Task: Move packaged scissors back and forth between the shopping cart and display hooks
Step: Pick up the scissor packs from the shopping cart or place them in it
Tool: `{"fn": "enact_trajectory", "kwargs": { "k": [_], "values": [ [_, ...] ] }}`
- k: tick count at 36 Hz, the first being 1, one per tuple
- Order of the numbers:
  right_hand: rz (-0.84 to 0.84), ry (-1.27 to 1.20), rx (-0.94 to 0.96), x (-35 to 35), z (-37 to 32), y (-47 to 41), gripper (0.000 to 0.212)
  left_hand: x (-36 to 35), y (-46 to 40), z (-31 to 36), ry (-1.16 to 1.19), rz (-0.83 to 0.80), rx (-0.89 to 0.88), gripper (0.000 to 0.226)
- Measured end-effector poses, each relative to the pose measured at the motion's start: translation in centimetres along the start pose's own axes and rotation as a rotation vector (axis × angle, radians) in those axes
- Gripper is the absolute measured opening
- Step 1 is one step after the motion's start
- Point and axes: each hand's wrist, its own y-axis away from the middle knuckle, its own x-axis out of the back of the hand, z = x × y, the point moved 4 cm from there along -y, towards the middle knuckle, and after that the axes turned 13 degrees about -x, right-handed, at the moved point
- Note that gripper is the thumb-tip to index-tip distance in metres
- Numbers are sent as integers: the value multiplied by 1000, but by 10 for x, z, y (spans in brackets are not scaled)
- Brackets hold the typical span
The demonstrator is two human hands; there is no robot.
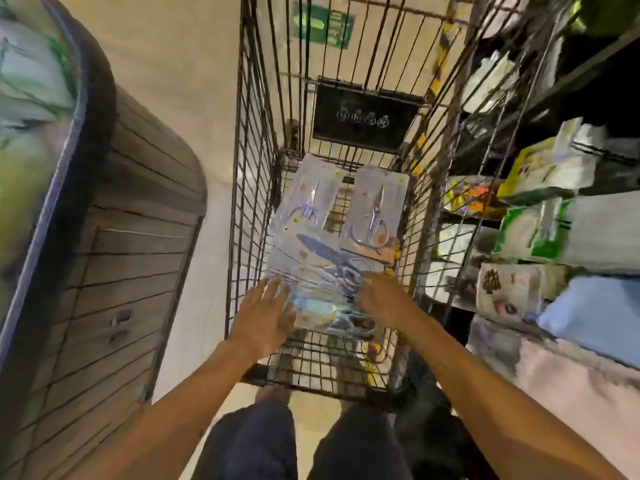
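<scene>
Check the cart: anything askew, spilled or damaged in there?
Nothing looks spilled or damaged. The scissor packs lie in a loose overlapping pile on the cart floor, at different angles, not stacked square. Both hands, left hand and right hand, are at the nearest pack. Motion blur hides fine detail.

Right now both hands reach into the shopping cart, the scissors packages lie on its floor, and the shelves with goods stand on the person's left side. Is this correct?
One detail is wrong: the head view shows the shelves with goods on the person's right side, not the left. The rest holds: the left hand and right hand reach into the shopping cart, and the scissors packages lie on its floor.
</scene>
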Motion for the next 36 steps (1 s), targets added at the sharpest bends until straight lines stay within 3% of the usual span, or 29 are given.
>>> {"fn": "enact_trajectory", "kwargs": {
  "k": [5,15,19,23,30,36],
  "values": [
    [125,103,136,-12,4,-56,29,-36,-35,-11,88,8,101,102],
    [470,298,257,-44,22,-94,62,-76,-76,-21,120,34,119,91],
    [435,215,242,-52,20,-86,62,-76,-69,-19,210,116,129,81],
    [359,162,206,-58,21,-77,82,-77,-59,-19,265,149,154,74],
    [266,78,69,-65,17,-72,75,-72,-42,-19,388,214,171,94],
    [79,-240,34,-63,12,-72,107,-70,-40,-18,568,268,191,65]
  ]
}}
